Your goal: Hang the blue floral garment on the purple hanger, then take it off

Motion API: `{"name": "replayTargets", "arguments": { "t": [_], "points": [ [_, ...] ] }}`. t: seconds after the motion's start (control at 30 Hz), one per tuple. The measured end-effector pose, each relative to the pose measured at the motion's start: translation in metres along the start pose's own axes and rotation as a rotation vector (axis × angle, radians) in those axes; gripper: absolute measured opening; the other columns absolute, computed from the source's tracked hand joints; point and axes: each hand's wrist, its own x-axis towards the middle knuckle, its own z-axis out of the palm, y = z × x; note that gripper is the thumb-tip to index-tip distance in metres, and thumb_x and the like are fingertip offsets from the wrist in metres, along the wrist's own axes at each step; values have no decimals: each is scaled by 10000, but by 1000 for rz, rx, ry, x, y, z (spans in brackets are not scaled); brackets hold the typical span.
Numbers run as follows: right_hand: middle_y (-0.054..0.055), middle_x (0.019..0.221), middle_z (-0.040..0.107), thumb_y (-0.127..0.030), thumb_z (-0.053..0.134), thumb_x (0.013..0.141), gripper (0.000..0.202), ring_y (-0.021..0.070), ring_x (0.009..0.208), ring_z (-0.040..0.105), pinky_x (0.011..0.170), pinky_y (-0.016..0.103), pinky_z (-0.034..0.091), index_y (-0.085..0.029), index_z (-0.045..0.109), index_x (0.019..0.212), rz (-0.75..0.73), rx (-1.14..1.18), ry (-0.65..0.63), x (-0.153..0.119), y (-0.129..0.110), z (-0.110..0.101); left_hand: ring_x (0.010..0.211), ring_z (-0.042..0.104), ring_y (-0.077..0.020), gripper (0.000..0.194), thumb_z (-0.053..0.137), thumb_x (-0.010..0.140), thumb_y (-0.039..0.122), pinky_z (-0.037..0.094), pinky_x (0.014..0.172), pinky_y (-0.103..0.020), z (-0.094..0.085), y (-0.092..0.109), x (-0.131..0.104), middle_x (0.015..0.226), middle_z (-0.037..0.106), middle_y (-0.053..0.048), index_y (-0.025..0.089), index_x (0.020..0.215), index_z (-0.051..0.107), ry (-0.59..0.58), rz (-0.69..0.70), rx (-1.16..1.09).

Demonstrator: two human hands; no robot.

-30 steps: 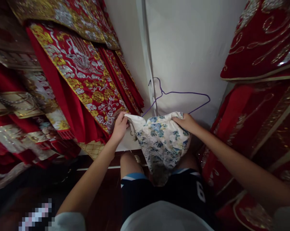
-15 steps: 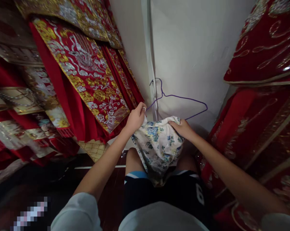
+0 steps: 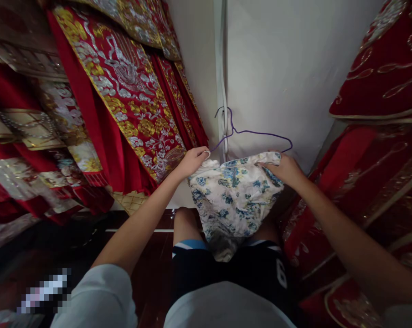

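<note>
A white garment with blue flowers (image 3: 235,196) hangs spread between my two hands, over my knees. My left hand (image 3: 194,161) is closed on its upper left corner, close to the lower left arm of a purple hanger (image 3: 260,132). On the other side my right hand (image 3: 284,171) pinches the upper right edge, just below the hanger's right end. The hanger's hook is up against a pale strip on the wall, and its lower part is hidden behind the cloth and my hands.
Red garments with gold and silver embroidery (image 3: 137,100) hang on the left. More dark red embroidered cloth (image 3: 380,82) is on the right. A pale wall (image 3: 277,59) with a vertical strip or cord (image 3: 221,59) stands ahead. Below is a dark floor (image 3: 154,264).
My right hand has moved to the right, and the garment's top edge is stretched wider. The view has shifted slightly. My left hand still holds its corner.
</note>
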Motion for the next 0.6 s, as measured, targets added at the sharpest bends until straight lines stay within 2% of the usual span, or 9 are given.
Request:
{"name": "replayTargets", "arguments": {
  "t": [0.07,0.23,0.33,0.4,0.5,0.6],
  "points": [
    [164,1057,705,-502,780,646,632,376,1019,651,881,486,503,-162,637,1160,-12,17,-9,7,3,0,636,409,-122,245,445,844,359,327,593,-232,3,-1,1,664,461,26,168,730,547,6,7,-6],
    [161,1202,646,-467,799,644,744,373,1098,615,923,504,476,-210,546,1295,-33,82,138,11,5,-4,621,399,-118,219,447,830,336,308,581,-233,1,-3,0,644,436,33,167,722,537,6,-26,-49],
    [177,1231,628,-441,807,640,780,372,1151,587,948,498,457,-191,522,1322,31,94,179,23,12,-5,643,422,-123,204,445,820,308,330,607,-235,-2,-1,-1,653,458,30,165,719,550,-5,-12,-41],
    [176,1184,658,-432,789,667,664,355,1111,610,938,476,460,-168,584,1241,80,95,114,34,17,-4,664,442,-127,201,444,820,298,342,628,-238,-3,0,-1,672,481,27,163,731,564,-11,3,-17],
    [160,1001,723,-427,718,756,350,312,968,656,859,401,479,-142,687,956,145,42,-32,48,19,-4,676,457,-132,208,445,827,304,353,640,-243,-6,-2,-1,686,499,24,164,742,573,-5,12,13],
    [148,814,731,-424,707,774,308,287,873,653,781,343,468,-121,676,724,206,-11,-65,48,17,-12,685,474,-140,225,472,822,339,370,645,-250,-14,-10,-2,692,526,16,167,724,579,41,-6,10]
  ]
}}
